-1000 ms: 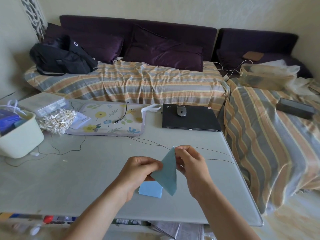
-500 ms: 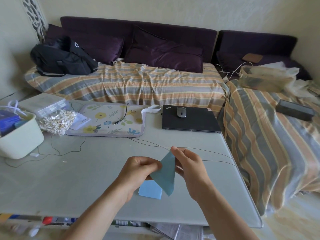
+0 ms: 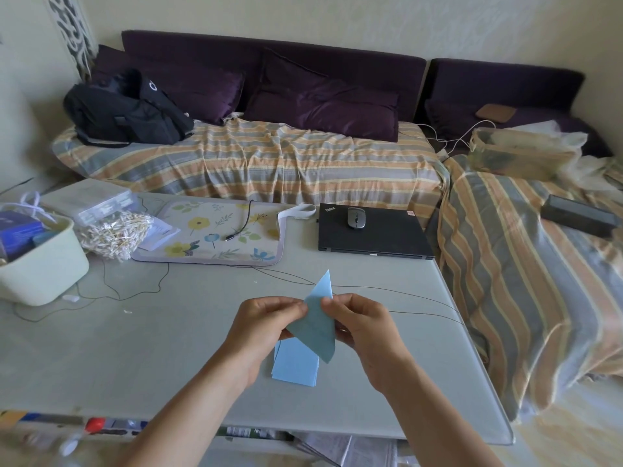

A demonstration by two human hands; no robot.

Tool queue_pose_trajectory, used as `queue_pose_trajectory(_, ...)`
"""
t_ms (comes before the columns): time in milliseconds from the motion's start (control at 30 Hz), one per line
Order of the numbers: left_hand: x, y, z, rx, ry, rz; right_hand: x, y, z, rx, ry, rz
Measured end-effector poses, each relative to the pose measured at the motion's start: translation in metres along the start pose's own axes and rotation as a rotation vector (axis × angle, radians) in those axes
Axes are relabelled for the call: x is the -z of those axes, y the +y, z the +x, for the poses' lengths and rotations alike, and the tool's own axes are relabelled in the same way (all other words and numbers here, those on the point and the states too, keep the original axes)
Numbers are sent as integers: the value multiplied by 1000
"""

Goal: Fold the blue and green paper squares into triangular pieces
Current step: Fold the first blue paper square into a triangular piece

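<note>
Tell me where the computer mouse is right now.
In the head view, the computer mouse sits on the closed black laptop at the table's far right, just right of the floral mat.

Left hand (image 3: 266,320) and right hand (image 3: 359,320) pinch a folded blue-green paper triangle (image 3: 315,323) between them, raised above the pale grey table (image 3: 135,338), one tip pointing up. Small stack of light blue paper squares (image 3: 295,367) lies flat on the table just below the hands. Closed black laptop (image 3: 371,239) with a grey mouse (image 3: 356,217) on top sits at the table's far edge, floral fabric mat (image 3: 215,235) to its left.
</note>
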State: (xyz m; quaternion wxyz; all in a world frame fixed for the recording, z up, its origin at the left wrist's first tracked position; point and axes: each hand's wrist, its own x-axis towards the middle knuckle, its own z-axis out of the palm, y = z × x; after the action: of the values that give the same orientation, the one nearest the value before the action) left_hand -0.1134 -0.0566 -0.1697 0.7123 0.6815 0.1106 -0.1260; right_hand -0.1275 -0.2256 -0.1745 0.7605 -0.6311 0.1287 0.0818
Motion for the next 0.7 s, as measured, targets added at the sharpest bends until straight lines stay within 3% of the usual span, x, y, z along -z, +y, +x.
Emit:
queue_pose_trajectory(100,2,1,3,-9,45,-18,0,0,-1,-30,-36,12)
queue_pose_trajectory(333,0,2,1,1,57,-36,-2,0,-1,58,59,-60)
queue_pose_trajectory(533,5,4,4,-5,130,-73,-2,2,-2,3,-19,-84)
queue_pose_trajectory(700,5,3,6,3,150,-100,-2,2,-3,35,13,-139)
